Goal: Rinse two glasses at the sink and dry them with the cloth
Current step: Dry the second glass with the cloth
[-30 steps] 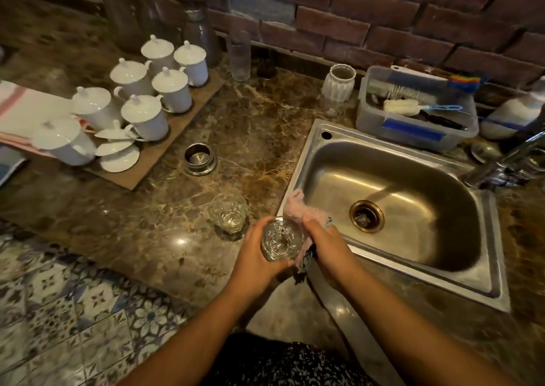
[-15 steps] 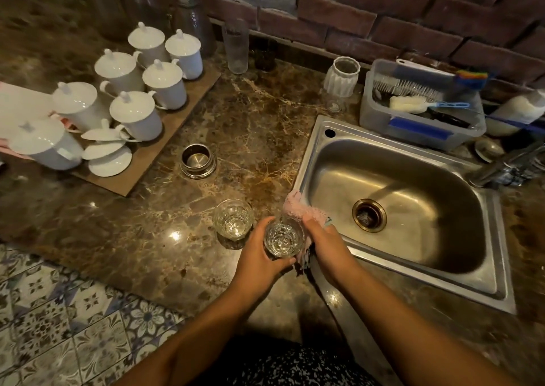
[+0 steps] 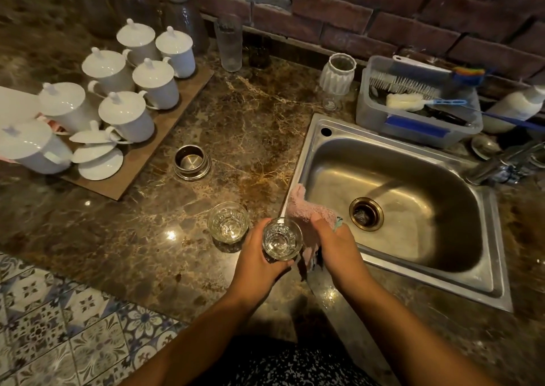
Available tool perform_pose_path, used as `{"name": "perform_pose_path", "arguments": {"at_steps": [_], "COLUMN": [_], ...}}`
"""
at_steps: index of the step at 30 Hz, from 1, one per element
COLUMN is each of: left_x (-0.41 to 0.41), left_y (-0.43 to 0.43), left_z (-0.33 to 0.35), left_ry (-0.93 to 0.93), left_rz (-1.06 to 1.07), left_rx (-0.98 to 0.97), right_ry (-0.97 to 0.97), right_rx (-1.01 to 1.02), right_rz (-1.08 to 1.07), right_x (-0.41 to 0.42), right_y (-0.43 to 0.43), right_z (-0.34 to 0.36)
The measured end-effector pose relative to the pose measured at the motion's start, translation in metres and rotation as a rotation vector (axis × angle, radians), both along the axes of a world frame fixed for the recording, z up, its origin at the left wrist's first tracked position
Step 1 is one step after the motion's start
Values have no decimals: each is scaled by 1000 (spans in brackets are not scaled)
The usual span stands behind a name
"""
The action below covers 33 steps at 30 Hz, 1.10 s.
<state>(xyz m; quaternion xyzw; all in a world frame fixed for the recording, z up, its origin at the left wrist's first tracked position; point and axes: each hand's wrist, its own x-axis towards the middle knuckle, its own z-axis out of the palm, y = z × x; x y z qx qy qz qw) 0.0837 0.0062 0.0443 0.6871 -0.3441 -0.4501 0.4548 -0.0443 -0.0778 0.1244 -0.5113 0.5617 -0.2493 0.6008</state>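
Note:
My left hand [image 3: 256, 260] grips a small clear ribbed glass [image 3: 281, 238] upright, above the counter edge just left of the sink's front corner. My right hand [image 3: 339, 250] holds a pink cloth [image 3: 306, 213] pressed against the right side of that glass; the cloth's top sticks up over the sink rim. A second clear glass [image 3: 227, 222] stands upright on the marble counter, close to the left of the held one. The steel sink [image 3: 483, 285] lies to the right, its basin without water visible.
A small steel bowl [image 3: 191, 161] sits on the counter behind the glasses. White lidded cups [image 3: 126, 114] crowd a board at left. Behind the sink stand a plastic tub of brushes [image 3: 413, 126], a white vase [image 3: 337, 74] and a tall glass [image 3: 228, 46]. The tap [image 3: 501, 164] is at right.
The camera has drifted closer. Both hands stay at the sink corner with the glass and cloth, the glass turned slightly in my grip.

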Motion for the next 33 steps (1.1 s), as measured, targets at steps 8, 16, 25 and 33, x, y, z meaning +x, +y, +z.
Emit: {"name": "perform_pose_path", "arguments": {"at_steps": [8,16,25,33], "left_x": [1,9,-3,-46], "left_y": [-2,-3,17,75], "left_z": [4,2,-3,22], "left_ry": [-40,-103,-13,-31], "left_rz": [-28,-97,-63,147], "left_rx": [-4,13,93,158], "right_ry": [37,102,39,90], "right_rx": [38,87,82,26], "right_rz": [-13,-67,-100,-13], "right_x": [1,3,-24,-73], "right_y": [-1,-1,6,27], "right_z": [8,7,20,47]}}
